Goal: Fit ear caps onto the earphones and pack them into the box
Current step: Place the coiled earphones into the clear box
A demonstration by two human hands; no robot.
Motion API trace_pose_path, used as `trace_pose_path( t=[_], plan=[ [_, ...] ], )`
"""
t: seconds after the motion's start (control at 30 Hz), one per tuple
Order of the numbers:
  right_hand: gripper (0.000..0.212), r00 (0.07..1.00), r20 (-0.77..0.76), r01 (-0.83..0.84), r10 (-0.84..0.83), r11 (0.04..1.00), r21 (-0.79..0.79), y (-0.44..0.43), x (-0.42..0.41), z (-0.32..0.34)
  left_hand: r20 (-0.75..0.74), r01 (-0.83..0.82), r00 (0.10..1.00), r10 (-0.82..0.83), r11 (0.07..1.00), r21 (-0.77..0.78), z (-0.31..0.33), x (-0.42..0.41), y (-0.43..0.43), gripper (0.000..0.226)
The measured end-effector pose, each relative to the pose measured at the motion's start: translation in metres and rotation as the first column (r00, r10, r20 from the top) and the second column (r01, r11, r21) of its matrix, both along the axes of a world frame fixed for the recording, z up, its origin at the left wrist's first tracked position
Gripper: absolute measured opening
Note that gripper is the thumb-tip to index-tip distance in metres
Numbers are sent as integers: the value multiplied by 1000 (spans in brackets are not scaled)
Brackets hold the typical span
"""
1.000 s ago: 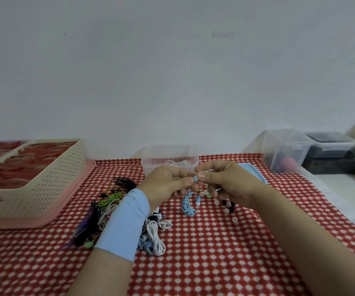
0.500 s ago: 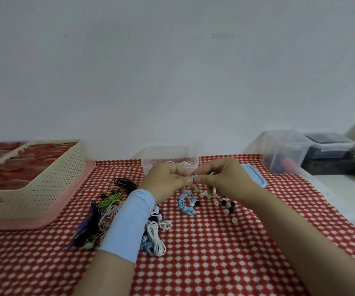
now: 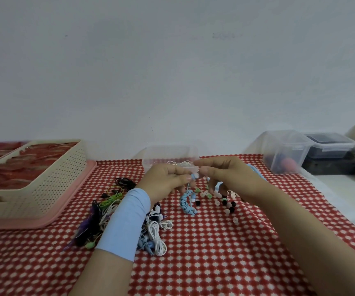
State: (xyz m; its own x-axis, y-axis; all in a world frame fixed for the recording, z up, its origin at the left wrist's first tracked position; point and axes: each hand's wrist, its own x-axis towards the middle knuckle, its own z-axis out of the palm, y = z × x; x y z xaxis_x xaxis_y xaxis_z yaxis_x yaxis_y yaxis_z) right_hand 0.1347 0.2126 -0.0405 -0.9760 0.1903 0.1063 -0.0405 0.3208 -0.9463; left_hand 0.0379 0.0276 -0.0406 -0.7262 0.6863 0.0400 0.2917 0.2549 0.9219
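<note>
— What crowds the checked cloth [image 3: 215, 253]?
— A tangled pile of corded earphones [image 3: 116, 212] by the left forearm, small round ear caps [image 3: 217, 201] scattered under the right hand [image 3: 232, 178], and a perforated basket [image 3: 50, 182] towards the left edge.
— And the hands?
— Together. The left hand [image 3: 163, 180] and the right both pinch the blue earphone [image 3: 194, 176], its coiled cord dangling, in front of the clear plastic box [image 3: 170, 155] at the far edge.

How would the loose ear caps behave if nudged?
Likely light and apt to roll or scatter: the ear caps are small, rounded and lie loose on the checked cloth. Probably fiddly to pinch, given their size.
</note>
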Motion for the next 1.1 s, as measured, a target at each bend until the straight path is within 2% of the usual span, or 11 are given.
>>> trace_pose_path(
  t=[0.13, 0.37, 0.47, 0.7, 0.8, 0.93, 1.0, 1.1],
  plan=[
    [22, 997, 52, -60, 65, 993, -102, 2, 3, 1, 24, 41, 999, -41, 999, 27, 2, 2, -1, 11],
    [20, 995, 74, -50, 66, 980, -195, 0, -1, -4, 43, 98, 994, -101, 992, 74, 2, 4, -1, 12],
    [15, 993, 107, -33, 44, 994, -103, -1, -2, -6, -21, 87, 996, -87, 996, 7, 1, 3, -3, 11],
    [22, 995, 99, 0, 10, 995, -101, -6, -4, -5, 34, 11, 999, -12, 999, 49, 0, -2, -5, 13],
    [27, 985, 171, 0, -4, 1000, 23, -10, -4, -7, 4, -9, 1000, 9, 999, 36, -2, -2, -5, 13],
    [40, 970, 226, -144, 87, 959, 246, -24, -3, -11, -5, 35, 999, -35, 996, 80, -1, -3, -4, 26],
    [43, 972, 216, -150, 91, 950, 275, -29, -7, -16, 21, 34, 999, -37, 991, 126, 0, -1, -3, 26],
    [35, 984, 173, -80, 35, 961, 263, -31, -10, -21, 65, -11, 998, -1, 983, 182, 5, 3, -4, 20]
  ],
)
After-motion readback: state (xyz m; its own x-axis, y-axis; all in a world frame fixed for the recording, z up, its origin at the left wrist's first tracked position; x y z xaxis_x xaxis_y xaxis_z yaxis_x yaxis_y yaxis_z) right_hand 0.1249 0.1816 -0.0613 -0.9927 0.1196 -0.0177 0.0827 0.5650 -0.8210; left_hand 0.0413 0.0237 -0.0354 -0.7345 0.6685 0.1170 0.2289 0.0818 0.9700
